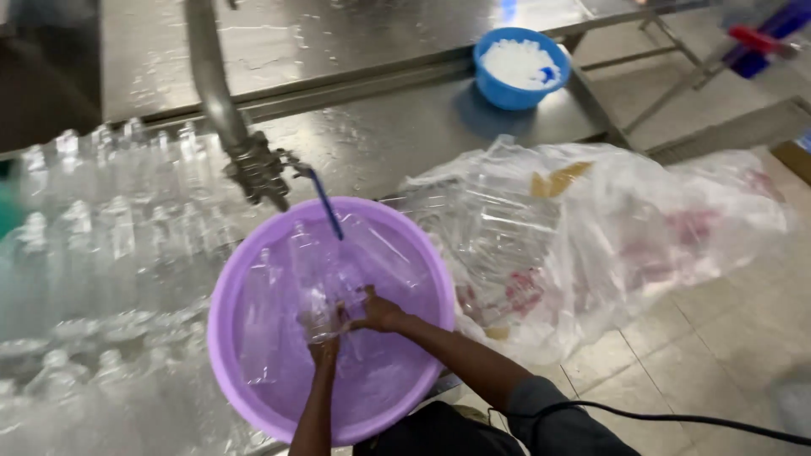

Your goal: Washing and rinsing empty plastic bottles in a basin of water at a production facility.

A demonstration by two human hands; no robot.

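Looking down, I see both hands in a big purple tub (253,384) with water in it. The left hand (323,344) and the right hand (380,312) meet in the middle of the tub, around a clear plastic bottle (319,314). The fingers of both hands are curled around this bottle and press on it. The bottle sits low in the tub, partly under water.

More clear bottles lie in the tub too. I can count about three others, one long one at the left side (258,317), but they are see-through and blurry, so I cannot be sure of the number.

A metal tap (253,169) hangs over the back rim of the tub. It has a thin blue handle (327,203).

To the left of the tub stand many clear bottles in rows (101,253), too many and too blurry to count. To the right lies one large clear plastic bag (608,228) on the floor, stuffed with more clear bottles.

Behind it all is a wet metal table (405,127). One small blue bowl (519,67) sits on it, with something white inside.

A black cord (676,416) runs near the right sleeve (549,414).
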